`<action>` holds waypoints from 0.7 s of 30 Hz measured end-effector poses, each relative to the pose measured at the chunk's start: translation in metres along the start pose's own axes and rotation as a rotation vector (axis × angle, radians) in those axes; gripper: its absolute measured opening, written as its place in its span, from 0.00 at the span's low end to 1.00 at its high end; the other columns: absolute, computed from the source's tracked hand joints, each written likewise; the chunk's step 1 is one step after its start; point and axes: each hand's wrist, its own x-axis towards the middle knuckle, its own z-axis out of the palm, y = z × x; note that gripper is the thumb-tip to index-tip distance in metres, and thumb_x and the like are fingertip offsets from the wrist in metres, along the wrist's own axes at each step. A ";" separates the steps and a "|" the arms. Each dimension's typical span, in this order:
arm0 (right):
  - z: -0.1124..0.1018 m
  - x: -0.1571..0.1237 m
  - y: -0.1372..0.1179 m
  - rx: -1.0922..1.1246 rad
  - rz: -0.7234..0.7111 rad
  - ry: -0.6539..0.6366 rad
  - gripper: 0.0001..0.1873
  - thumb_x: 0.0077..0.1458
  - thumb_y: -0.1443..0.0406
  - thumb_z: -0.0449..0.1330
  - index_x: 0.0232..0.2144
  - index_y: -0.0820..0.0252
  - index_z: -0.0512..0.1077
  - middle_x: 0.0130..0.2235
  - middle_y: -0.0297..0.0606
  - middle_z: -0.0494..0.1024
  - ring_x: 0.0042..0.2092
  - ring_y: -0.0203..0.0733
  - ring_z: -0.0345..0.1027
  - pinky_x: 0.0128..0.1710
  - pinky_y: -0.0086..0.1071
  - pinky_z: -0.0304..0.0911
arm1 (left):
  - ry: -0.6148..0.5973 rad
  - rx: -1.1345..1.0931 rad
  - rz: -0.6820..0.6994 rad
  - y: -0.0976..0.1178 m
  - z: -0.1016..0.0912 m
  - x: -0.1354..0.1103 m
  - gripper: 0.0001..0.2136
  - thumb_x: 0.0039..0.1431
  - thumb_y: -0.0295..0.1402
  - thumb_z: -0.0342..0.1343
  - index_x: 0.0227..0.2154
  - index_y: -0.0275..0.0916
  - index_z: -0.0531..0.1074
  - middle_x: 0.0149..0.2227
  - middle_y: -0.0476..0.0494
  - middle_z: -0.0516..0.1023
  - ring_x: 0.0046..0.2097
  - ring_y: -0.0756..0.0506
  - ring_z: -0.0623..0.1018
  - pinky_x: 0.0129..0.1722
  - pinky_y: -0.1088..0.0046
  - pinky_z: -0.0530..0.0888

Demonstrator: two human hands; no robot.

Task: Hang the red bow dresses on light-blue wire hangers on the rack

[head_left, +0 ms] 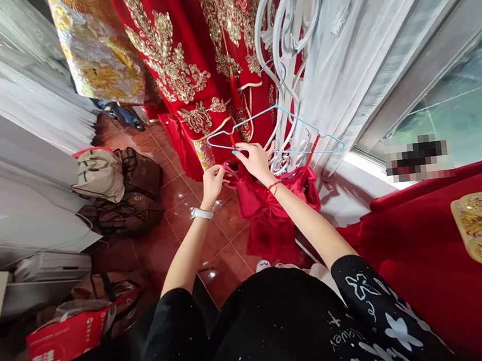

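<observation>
A red dress (264,201) hangs in front of me by straps from a light blue wire hanger (294,116). One red strap loops over the hanger's right end, another over its left side. My left hand (213,183) is closed, pinching the dress's edge at its upper left. Higher up, my right hand (255,159) has thumb and fingers closed at the left strap, just below the hanger; its palm side is hidden. The hanger's hook lies against white scrolled metalwork (284,78).
Red gowns with gold embroidery (195,76) hang behind the hanger. Brown bags (137,180) are stacked on the tiled floor at left, with a red shopping bag (68,339) nearer me. A window (465,99) and red cloth (410,231) are at right.
</observation>
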 end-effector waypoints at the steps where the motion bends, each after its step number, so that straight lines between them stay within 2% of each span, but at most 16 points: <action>1: 0.001 -0.001 -0.001 -0.001 0.005 0.006 0.13 0.70 0.59 0.59 0.50 0.50 0.81 0.50 0.40 0.86 0.59 0.54 0.72 0.70 0.63 0.48 | -0.008 -0.043 -0.033 -0.001 0.000 0.001 0.18 0.58 0.47 0.67 0.27 0.36 0.75 0.30 0.40 0.82 0.30 0.46 0.82 0.25 0.75 0.76; 3: 0.000 -0.003 -0.002 -0.002 0.024 0.015 0.11 0.70 0.60 0.59 0.47 0.51 0.81 0.47 0.39 0.86 0.58 0.53 0.72 0.70 0.61 0.48 | 0.028 -0.150 -0.051 0.000 0.000 0.003 0.18 0.55 0.48 0.70 0.32 0.35 0.80 0.35 0.38 0.85 0.32 0.47 0.83 0.27 0.76 0.77; 5: -0.001 -0.005 -0.002 -0.001 0.038 0.028 0.11 0.70 0.61 0.58 0.44 0.51 0.81 0.46 0.38 0.86 0.56 0.51 0.72 0.70 0.59 0.48 | 0.110 -0.267 -0.027 0.003 -0.005 0.006 0.17 0.53 0.46 0.72 0.36 0.36 0.82 0.40 0.39 0.87 0.36 0.48 0.84 0.31 0.76 0.79; 7: -0.003 -0.008 0.000 -0.002 0.033 0.037 0.10 0.71 0.62 0.58 0.43 0.52 0.81 0.46 0.37 0.86 0.55 0.50 0.72 0.70 0.58 0.47 | 0.180 -0.338 0.030 0.008 -0.013 0.012 0.16 0.49 0.43 0.74 0.36 0.39 0.83 0.41 0.41 0.87 0.41 0.47 0.85 0.38 0.75 0.81; 9: -0.005 -0.011 0.002 -0.004 0.017 0.032 0.10 0.71 0.62 0.58 0.43 0.51 0.81 0.46 0.37 0.86 0.55 0.49 0.72 0.71 0.57 0.46 | 0.192 -0.327 0.116 0.017 -0.021 0.023 0.16 0.46 0.42 0.77 0.35 0.40 0.84 0.41 0.43 0.87 0.45 0.45 0.85 0.44 0.73 0.81; 12: -0.007 -0.014 0.004 -0.006 -0.009 0.013 0.12 0.71 0.62 0.56 0.44 0.51 0.81 0.47 0.37 0.86 0.55 0.48 0.73 0.71 0.57 0.46 | 0.042 -0.144 0.238 0.038 -0.027 0.043 0.19 0.43 0.44 0.77 0.35 0.40 0.84 0.40 0.42 0.87 0.48 0.40 0.84 0.50 0.65 0.81; 15: -0.007 -0.015 0.004 -0.004 -0.029 -0.005 0.12 0.72 0.61 0.56 0.45 0.50 0.81 0.48 0.37 0.86 0.55 0.48 0.74 0.72 0.59 0.44 | -0.155 0.114 0.327 0.060 -0.018 0.059 0.16 0.47 0.43 0.75 0.34 0.37 0.83 0.41 0.40 0.87 0.48 0.39 0.84 0.52 0.61 0.80; 19: -0.009 -0.015 0.003 -0.004 -0.022 -0.011 0.11 0.70 0.62 0.57 0.44 0.51 0.80 0.46 0.38 0.87 0.55 0.50 0.76 0.74 0.67 0.34 | -0.283 0.332 0.390 0.068 -0.002 0.067 0.10 0.53 0.38 0.69 0.34 0.37 0.81 0.39 0.40 0.85 0.43 0.42 0.82 0.49 0.64 0.79; 21: -0.015 -0.021 0.007 0.037 -0.067 0.017 0.11 0.69 0.64 0.56 0.44 0.52 0.79 0.47 0.38 0.86 0.55 0.50 0.76 0.75 0.65 0.35 | -0.299 0.349 0.388 0.063 0.002 0.064 0.09 0.53 0.35 0.66 0.36 0.37 0.80 0.37 0.42 0.83 0.38 0.46 0.79 0.42 0.69 0.77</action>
